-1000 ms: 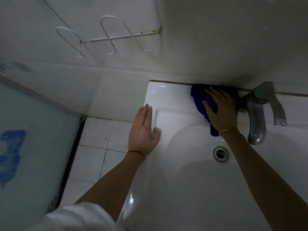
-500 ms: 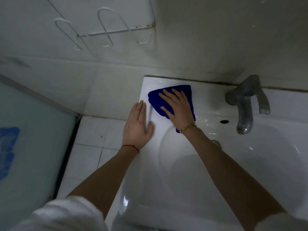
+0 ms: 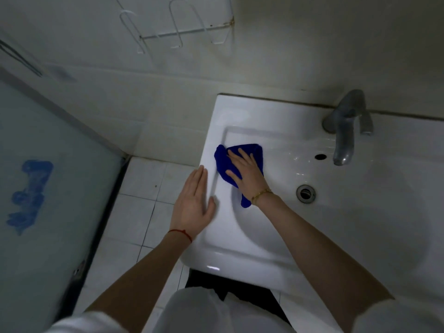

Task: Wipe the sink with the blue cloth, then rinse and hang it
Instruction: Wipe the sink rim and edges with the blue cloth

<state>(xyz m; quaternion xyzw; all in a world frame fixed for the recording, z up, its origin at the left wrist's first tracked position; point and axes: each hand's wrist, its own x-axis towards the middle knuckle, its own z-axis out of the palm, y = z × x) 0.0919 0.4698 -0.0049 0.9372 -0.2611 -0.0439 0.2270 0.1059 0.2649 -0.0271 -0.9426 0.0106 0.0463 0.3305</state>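
Wiping is the step in hand: the right hand (image 3: 247,170), fingers spread, presses the blue cloth (image 3: 224,162) flat on the sink (image 3: 240,111) ledge, just beside the flat, bracing left hand (image 3: 194,203). Next, probably the basin, then rinsing under the tap (image 3: 343,131).

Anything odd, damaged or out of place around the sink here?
Mostly normal. The white wire rack on the wall looks rusty at its right mounting, and a smeared blue mark sits on the glass panel. The blue cloth lies flat under the right hand.
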